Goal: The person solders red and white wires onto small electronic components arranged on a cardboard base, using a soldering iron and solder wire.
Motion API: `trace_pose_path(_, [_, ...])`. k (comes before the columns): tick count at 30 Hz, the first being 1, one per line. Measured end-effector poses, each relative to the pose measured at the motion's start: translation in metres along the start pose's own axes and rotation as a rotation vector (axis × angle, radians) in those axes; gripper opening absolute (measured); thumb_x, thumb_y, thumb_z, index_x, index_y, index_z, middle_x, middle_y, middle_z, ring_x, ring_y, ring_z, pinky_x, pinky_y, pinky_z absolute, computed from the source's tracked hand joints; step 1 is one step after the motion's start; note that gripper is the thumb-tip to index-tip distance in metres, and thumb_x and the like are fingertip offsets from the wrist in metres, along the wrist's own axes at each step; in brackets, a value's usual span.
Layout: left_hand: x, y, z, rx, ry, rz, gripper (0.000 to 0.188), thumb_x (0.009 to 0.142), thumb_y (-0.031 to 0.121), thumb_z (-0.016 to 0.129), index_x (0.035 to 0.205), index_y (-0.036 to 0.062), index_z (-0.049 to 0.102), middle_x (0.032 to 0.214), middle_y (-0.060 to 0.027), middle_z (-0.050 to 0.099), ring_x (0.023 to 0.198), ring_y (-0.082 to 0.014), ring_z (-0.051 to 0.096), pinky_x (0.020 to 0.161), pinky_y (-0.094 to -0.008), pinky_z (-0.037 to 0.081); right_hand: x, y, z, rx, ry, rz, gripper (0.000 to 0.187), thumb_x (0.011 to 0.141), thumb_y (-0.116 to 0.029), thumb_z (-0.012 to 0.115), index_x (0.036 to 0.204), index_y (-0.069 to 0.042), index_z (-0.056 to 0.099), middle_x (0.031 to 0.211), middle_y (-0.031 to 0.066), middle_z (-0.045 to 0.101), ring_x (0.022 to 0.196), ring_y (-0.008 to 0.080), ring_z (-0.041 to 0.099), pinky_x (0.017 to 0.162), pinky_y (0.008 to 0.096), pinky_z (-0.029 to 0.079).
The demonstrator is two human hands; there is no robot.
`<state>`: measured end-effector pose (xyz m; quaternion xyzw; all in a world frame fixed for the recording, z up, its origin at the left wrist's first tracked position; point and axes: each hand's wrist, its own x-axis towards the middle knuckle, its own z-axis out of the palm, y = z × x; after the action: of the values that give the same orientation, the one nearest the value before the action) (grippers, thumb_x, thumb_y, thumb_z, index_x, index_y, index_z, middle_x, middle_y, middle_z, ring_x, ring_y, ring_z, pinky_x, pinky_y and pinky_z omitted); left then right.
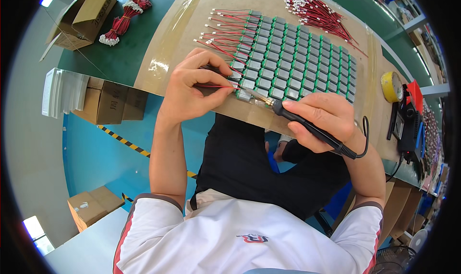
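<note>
Rows of small grey battery cells (288, 62) with green circuit boards lie side by side on a brown board (182, 36). Red and black wires with white connectors (223, 29) trail left from the leftmost column. My left hand (192, 89) pinches a red wire (213, 86) between thumb and forefinger, its end at a cell in the near left corner. My right hand (329, 120) grips the black handle of a soldering iron (307, 125), whose tip points left to that wire end. Whether tip and wire touch is too small to tell.
A loose pile of red wires (319, 14) lies beyond the cells. Yellow tape (393, 86) and a black box with a lit red light (409, 142) stand right. Tied wire bundles (126, 20) and an opened carton (86, 19) are at far left. The iron's cord (367, 134) loops beside my right wrist.
</note>
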<state>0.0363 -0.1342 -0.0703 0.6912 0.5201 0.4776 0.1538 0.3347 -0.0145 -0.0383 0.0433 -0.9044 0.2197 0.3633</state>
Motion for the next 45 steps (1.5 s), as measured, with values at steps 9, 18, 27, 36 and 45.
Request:
trace_pose_path(9, [-0.0003,-0.0008,0.0000,-0.001,0.000,0.005,0.014,0.072,-0.004,0.085,0.085,0.0013,0.083,0.100,-0.0049,0.076,0.104,-0.0212,0.069,0.083,-0.0329,0.059,-0.0012,0.0007,0.0016,-0.003,0.027,0.000,0.036,0.082,-0.004,0.085,0.116,0.006,0.080,0.086,0.0141,0.075,0.063,0.0233,0.071,0.053,0.0321,0.055])
trace_pose_path(18, [-0.0006,-0.0012,-0.0001,0.002,-0.002,0.000,0.014,0.073,-0.004,0.084,0.085,0.0018,0.083,0.100,-0.0047,0.076,0.104,-0.0210,0.069,0.083,-0.0328,0.059,-0.0013,0.0004,0.0020,-0.011,0.039,0.000,0.036,0.082,-0.004,0.085,0.116,0.005,0.081,0.085,0.0140,0.074,0.062,0.0230,0.070,0.052,0.0321,0.055])
trace_pose_path(27, [-0.0006,-0.0012,-0.0002,-0.002,0.001,0.009,0.015,0.073,-0.005,0.084,0.086,0.0018,0.084,0.100,-0.0047,0.076,0.105,-0.0213,0.069,0.082,-0.0330,0.059,-0.0026,0.0025,0.0039,-0.022,0.056,-0.015,0.036,0.082,-0.005,0.085,0.116,0.006,0.081,0.084,0.0137,0.073,0.061,0.0226,0.070,0.052,0.0318,0.054])
trace_pose_path(36, [-0.0015,-0.0020,-0.0017,-0.015,0.008,0.031,0.019,0.073,-0.003,0.088,0.090,0.0045,0.087,0.099,-0.0048,0.077,0.102,-0.0210,0.069,0.080,-0.0329,0.058,-0.0018,0.0012,0.0034,-0.027,0.057,0.001,0.037,0.081,-0.004,0.084,0.116,0.005,0.081,0.084,0.0134,0.073,0.061,0.0222,0.069,0.053,0.0316,0.055])
trace_pose_path(45, [-0.0023,-0.0038,-0.0026,-0.066,0.010,0.054,0.027,0.076,0.002,0.093,0.102,0.0094,0.090,0.093,-0.0023,0.074,0.093,-0.0183,0.065,0.072,-0.0319,0.051,-0.0020,0.0011,0.0032,-0.029,0.062,0.014,0.038,0.080,-0.004,0.084,0.117,0.005,0.081,0.084,0.0133,0.073,0.061,0.0223,0.069,0.053,0.0320,0.055])
